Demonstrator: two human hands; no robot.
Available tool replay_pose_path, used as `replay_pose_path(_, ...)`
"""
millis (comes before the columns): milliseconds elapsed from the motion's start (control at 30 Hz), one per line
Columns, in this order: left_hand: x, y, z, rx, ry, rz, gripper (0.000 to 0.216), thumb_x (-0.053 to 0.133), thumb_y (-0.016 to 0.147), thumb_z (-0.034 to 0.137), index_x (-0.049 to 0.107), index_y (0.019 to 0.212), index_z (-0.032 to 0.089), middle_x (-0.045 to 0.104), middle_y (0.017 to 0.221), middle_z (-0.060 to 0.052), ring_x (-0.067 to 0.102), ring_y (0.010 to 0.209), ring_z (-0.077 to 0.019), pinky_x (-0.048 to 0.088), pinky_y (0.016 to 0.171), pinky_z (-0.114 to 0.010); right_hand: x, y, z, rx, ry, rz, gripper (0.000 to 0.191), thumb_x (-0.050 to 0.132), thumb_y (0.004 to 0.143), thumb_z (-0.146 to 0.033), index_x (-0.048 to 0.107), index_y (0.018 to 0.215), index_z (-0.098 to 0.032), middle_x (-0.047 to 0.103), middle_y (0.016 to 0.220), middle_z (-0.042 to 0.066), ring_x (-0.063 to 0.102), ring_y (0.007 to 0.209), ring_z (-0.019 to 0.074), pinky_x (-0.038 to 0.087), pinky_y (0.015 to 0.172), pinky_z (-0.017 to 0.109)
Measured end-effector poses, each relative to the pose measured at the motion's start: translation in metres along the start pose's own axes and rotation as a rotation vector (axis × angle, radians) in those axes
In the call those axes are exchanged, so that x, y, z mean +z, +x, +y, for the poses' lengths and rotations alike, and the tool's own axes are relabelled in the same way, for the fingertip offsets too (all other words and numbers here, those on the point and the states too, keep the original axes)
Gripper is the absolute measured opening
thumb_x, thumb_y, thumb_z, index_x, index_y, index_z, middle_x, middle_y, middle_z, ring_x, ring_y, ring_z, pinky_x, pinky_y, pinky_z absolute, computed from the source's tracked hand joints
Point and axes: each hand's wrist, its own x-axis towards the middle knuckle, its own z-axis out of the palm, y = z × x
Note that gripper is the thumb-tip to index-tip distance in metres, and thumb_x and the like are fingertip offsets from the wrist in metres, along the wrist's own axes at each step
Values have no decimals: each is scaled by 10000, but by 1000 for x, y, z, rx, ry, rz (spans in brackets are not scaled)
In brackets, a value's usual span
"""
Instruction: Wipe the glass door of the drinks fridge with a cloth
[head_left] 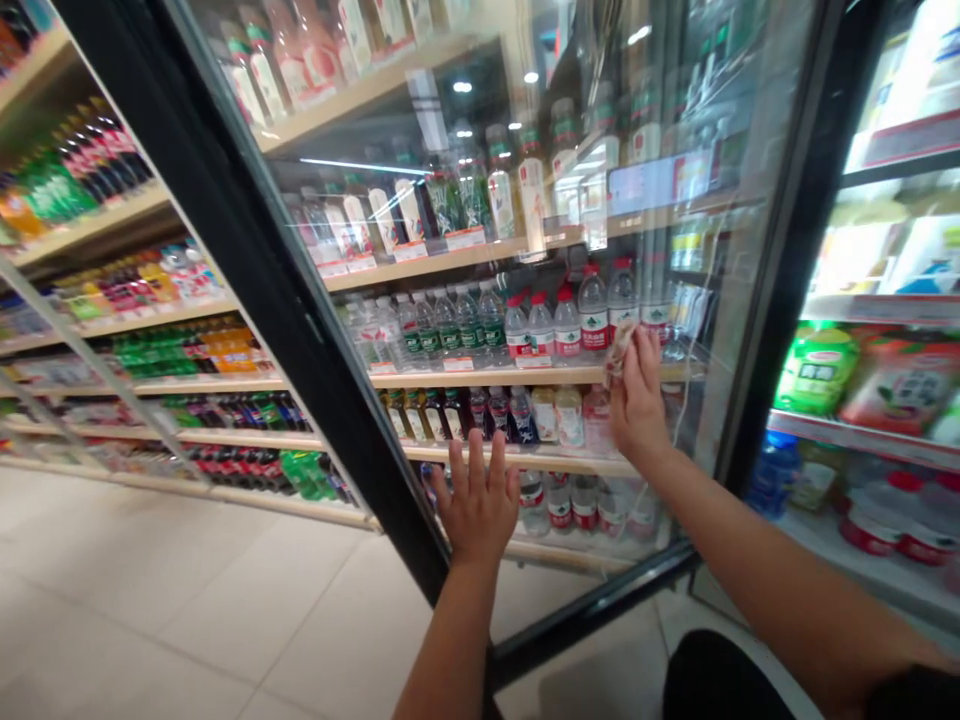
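Observation:
A glass fridge door (pixel 465 150) in a black frame (pixel 247 240) stands swung open in front of me. My left hand (pixel 478 500) lies flat on the lower glass with its fingers spread. My right hand (pixel 637 395) presses a small crumpled pale cloth (pixel 619 348) against the glass higher up and to the right. Behind the glass show shelves of water bottles (pixel 566 325) with red caps and dark drink bottles (pixel 450 412).
More drink shelves (pixel 150 350) run along the left wall. The open fridge interior (pixel 885 380) at the right holds green and red packs and tubs. Pale floor tiles (pixel 187 600) lie below. The door's bottom rail (pixel 592 605) slants across near my knees.

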Motion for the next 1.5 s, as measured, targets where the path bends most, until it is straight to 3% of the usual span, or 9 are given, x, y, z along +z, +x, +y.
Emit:
replay_pose_path(267,-2,-1,1,-1,2,-9,721,641,885,359,324,1516,211,377,1541,-130,136,1507,-275,103,1235,-497,1,-59,21,101,-30,25,643,332,990,-160,88,1580,-234,126,1653,136,107,1536,277,236,1188,648)
replay_pose_path(500,2,-3,3,-41,-51,-24,667,585,918,401,318,1516,272,403,1530,-112,207,1491,-273,107,1227,-528,-14,-20,59,285,-80,58,591,315,1002,-301,185,1564,-174,183,1635,155,134,1532,277,193,1209,615)
replay_pose_path(733,-1,-3,5,-63,-106,-53,668,588,923,376,302,1520,282,422,1522,-102,194,1496,-267,81,1230,-525,-13,-112,65,563,-93,32,624,300,991,-351,201,1551,-94,167,1623,219,141,1524,314,178,1210,621)
replay_pose_path(867,-2,-1,4,-44,-74,-34,678,594,918,385,307,1520,265,413,1527,-105,158,1504,-262,67,1233,-512,-18,-76,86,621,-124,96,640,307,979,-344,223,1537,-44,162,1620,228,120,1525,321,147,1230,576)
replay_pose_path(1000,-1,-1,5,-35,-61,-20,696,605,910,388,302,1522,249,427,1518,-102,121,1511,-241,63,1237,-480,-22,-62,83,619,-123,86,641,329,973,-359,264,1531,-50,198,1616,226,157,1522,297,148,1244,489)
replay_pose_path(1133,-2,-3,5,-64,-92,-51,679,582,925,390,288,1525,268,433,1515,-94,170,1502,-240,46,1236,-487,-19,-86,64,624,-108,39,647,328,969,-363,257,1527,-43,208,1609,230,176,1513,338,173,1223,582)
replay_pose_path(1200,-3,-3,5,-51,-67,-50,666,581,925,396,310,1518,260,417,1524,-93,156,1504,-246,52,1236,-487,-18,-74,61,602,-117,71,643,322,965,-337,257,1519,-16,203,1605,249,168,1513,346,171,1218,603)
replay_pose_path(1367,-5,0,5,-26,-28,-18,674,600,913,404,336,1508,230,407,1528,-92,106,1510,-255,70,1238,-474,-16,-3,56,401,-111,92,613,338,965,-291,241,1544,-115,207,1625,170,135,1528,290,133,1233,585)
replay_pose_path(1500,-6,1,6,-27,-31,-19,675,605,912,402,337,1508,231,427,1513,-89,111,1509,-254,63,1241,-474,-4,-29,20,136,-67,29,613,323,986,-234,147,1572,-205,174,1641,130,99,1536,286,178,1212,621)
